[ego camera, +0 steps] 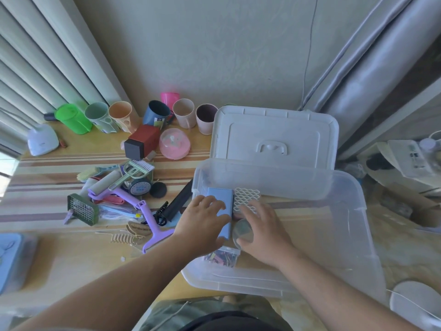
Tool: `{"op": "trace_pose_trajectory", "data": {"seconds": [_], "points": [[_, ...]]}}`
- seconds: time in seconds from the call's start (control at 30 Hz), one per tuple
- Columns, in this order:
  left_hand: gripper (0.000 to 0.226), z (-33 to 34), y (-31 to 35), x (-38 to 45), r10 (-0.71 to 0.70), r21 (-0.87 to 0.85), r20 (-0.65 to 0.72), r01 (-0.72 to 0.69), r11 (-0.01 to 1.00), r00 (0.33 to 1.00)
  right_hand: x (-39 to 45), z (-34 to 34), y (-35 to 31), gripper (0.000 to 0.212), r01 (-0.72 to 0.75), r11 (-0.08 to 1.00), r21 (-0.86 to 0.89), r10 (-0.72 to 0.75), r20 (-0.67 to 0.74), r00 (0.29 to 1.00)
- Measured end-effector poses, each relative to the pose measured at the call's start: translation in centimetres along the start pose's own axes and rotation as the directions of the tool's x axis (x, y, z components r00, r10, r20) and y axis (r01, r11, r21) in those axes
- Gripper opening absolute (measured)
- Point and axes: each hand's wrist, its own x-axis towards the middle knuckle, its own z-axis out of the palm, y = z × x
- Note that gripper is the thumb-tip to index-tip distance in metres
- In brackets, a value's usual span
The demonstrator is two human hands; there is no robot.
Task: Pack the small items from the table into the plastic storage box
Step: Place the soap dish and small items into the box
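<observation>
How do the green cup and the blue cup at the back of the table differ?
The green cup is bright and translucent; the blue cup is dark and opaque. The green one stands at the far left of the row, the blue one nearer the middle, behind a red box. The blue cup bears a label. Both tilt with open mouths showing.

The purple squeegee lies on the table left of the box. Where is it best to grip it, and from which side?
Grip the purple squeegee by its long straight handle, coming from above. The handle lies flat and mostly bare; the wide blade end rests near the table's front edge beside beige clips, so it seems harder to pinch.
</observation>
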Motion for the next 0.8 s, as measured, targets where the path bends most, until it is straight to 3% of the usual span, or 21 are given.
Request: {"op": "trace_pose_trajectory", "data": {"seconds": [0.1, 0.2, 0.3, 0.37, 0.43, 0.5, 0.53, 0.6, 0.7, 0.8], "points": [[0.03, -1.1, -1.3, -1.1, -0.099, -0.337, -0.284, -0.003, 0.941, 0.954, 0.6, -1.2, -2.7, 0.067, 0.02, 0.994, 0.106, -0.003, -0.16, 0.987], [0.021, -1.5, -5.2, -3.3, -0.303, -0.415, -0.449, 0.104, 0.904, 0.841, 2.0, -2.5, -6.9, 0.057, 0.194, 0.979, 0.063, -0.161, -0.345, 0.925], [0.025, 1.0, -11.2, -7.2, -0.476, -0.425, -0.384, 0.306, 0.852, 0.791, 4.2, -2.6, -13.0, 0.05, 0.371, 0.928, 0.025, -0.327, -0.423, 0.845], [0.036, 3.6, -15.0, -10.5, -0.564, -0.383, -0.205, 0.465, 0.798, 0.8, 5.8, -0.9, -17.1, 0.043, 0.432, 0.899, 0.071, -0.371, -0.399, 0.839], [0.045, 6.0, -17.9, -13.8, -0.611, -0.327, -0.017, 0.573, 0.751, 0.791, 7.2, 1.7, -20.7, 0.025, 0.353, 0.923, 0.153, -0.314, -0.23, 0.921], [0.052, 7.9, -19.7, -16.4, -0.612, -0.311, 0.118, 0.614, 0.725, 0.782, 8.8, 4.5, -23.2, 0.015, 0.129, 0.983, 0.127, -0.141, 0.09, 0.986], [0.056, 8.7, -20.2, -17.5, -0.596, -0.313, 0.167, 0.616, 0.723, 0.785, 9.4, 6.0, -24.0, 0.021, 0.027, 0.999, 0.041, -0.036, 0.24, 0.97], [0.067, 10.2, -20.7, -18.9, -0.545, -0.323, 0.251, 0.6, 0.732, 0.8, 10.4, 8.8, -24.9, 0.039, -0.09, 0.988, -0.125, 0.132, 0.386, 0.913], [0.077, 11.6, -20.4, -20.0, -0.477, -0.37, 0.329, 0.576, 0.729, 0.815, 10.8, 12.0, -25.3, 0.05, -0.239, 0.953, -0.185, 0.293, 0.381, 0.877], [0.066, 11.5, -20.7, -19.9, -0.471, -0.429, 0.269, 0.543, 0.722, 0.84, 10.6, 13.9, -25.2, 0.034, -0.32, 0.936, -0.149, 0.347, 0.235, 0.908]]}}
